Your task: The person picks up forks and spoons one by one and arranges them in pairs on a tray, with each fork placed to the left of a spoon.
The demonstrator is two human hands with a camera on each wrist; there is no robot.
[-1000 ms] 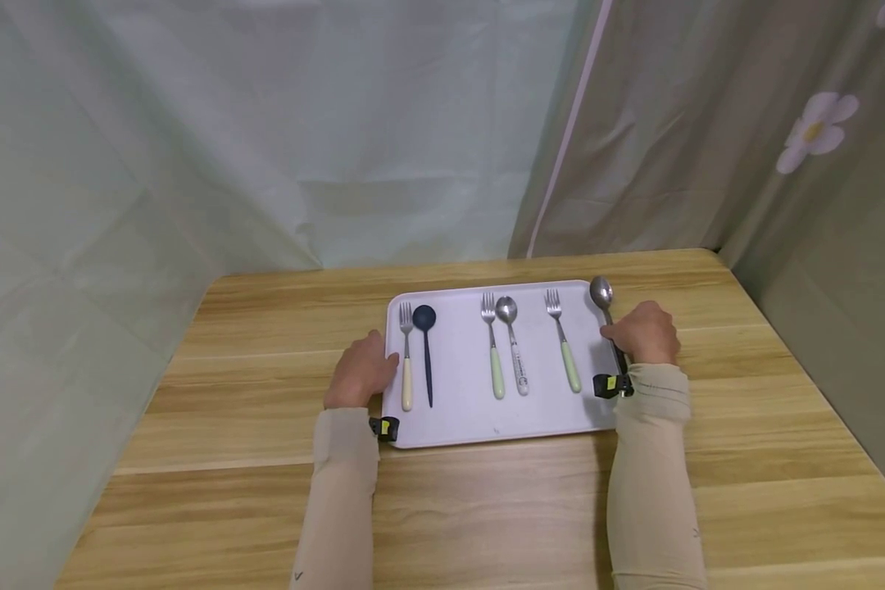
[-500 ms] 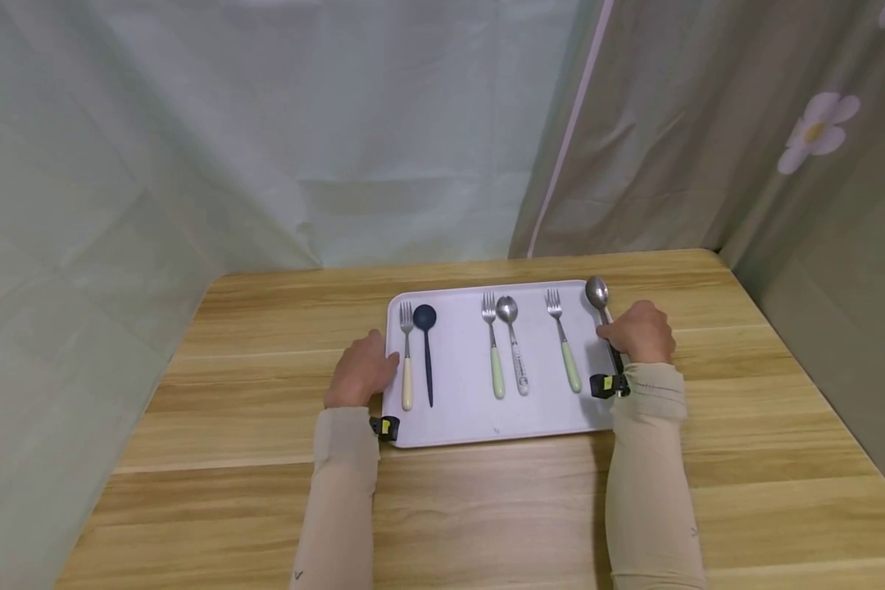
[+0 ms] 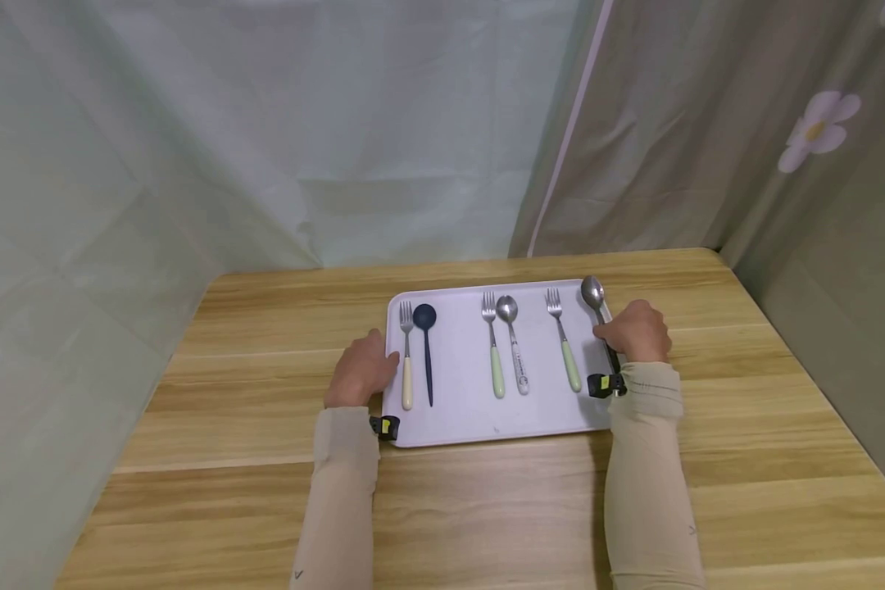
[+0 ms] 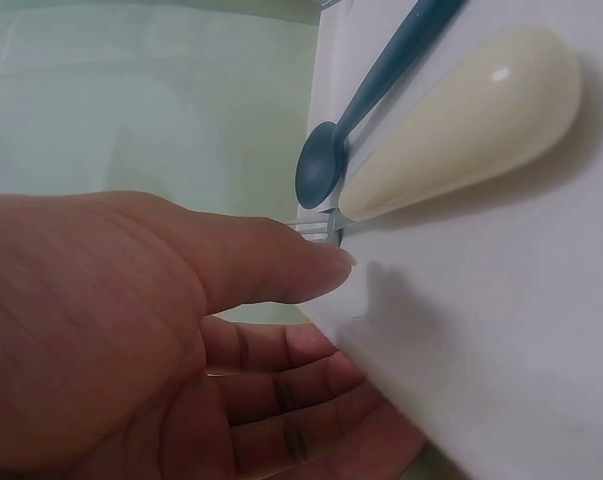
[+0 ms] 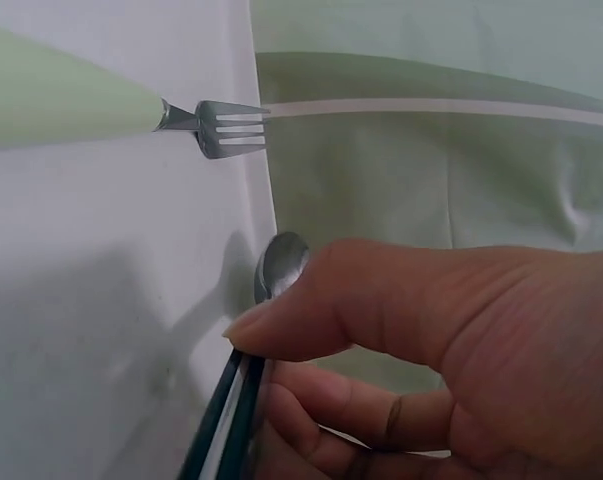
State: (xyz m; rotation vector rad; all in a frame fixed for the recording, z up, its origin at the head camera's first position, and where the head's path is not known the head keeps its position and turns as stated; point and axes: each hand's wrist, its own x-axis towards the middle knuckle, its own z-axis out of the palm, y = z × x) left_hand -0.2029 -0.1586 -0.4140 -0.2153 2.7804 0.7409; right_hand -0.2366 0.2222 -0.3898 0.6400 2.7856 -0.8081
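A white tray (image 3: 457, 418) lies on the wooden table. At its left edge, my left hand (image 3: 361, 369) holds the rim, with the thumb over the top and the other fingers against the outer side, as the left wrist view shows. Closest to that hand is a fork with a cream handle (image 3: 407, 385), beside a dark blue spoon (image 3: 424, 318). My right hand (image 3: 640, 332) pinches a metal spoon with a dark handle (image 5: 283, 262) between thumb and fingers, above the tray's right edge. Left of it lies a fork with a light green handle (image 3: 571, 369).
Mid-tray, another green-handled fork (image 3: 497, 373) lies beside a spoon with a patterned white handle (image 3: 518, 365). White tray surface shows between the utensil pairs. The wooden table (image 3: 251, 410) extends around the tray, with a curtain (image 3: 413, 164) behind it.
My right hand has moved slightly left with the spoon, so its bowl is now nearer the tray's right-hand fork. My left hand and the tray stay where they were.
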